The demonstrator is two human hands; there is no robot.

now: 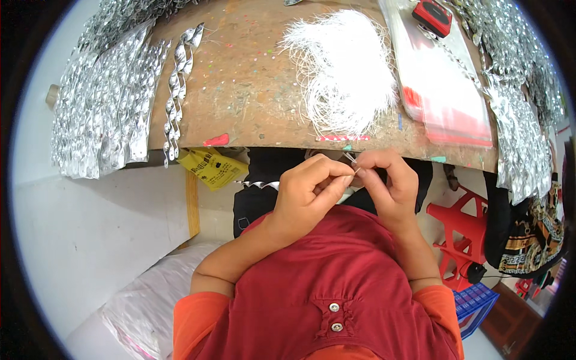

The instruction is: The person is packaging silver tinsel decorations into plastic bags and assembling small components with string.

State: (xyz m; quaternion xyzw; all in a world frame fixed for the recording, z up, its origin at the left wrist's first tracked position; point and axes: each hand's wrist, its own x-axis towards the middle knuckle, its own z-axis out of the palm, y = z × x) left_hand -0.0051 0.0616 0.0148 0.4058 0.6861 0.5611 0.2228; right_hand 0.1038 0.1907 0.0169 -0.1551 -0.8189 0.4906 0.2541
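Note:
In front of my body, just off the table's near edge, my hands meet with fingertips almost touching. My left hand (307,193) is closed in a pinch, and so is my right hand (393,183). Between them runs a thin white string (350,158), its loose ends poking up near the fingertips. A silver twisted strip (258,185) sticks out to the left from behind my left hand; how it joins the string is hidden. On the table beyond lies a large pile of white strings (351,72).
The worn wooden table (240,90) carries a few silver twisted strips (174,96). Silver bundles hang over its left (108,114) and right (522,132) sides. Clear plastic bags (444,90) lie at right, with a red-black device (432,17). Below stand a red stool (459,222) and blue crate (477,306).

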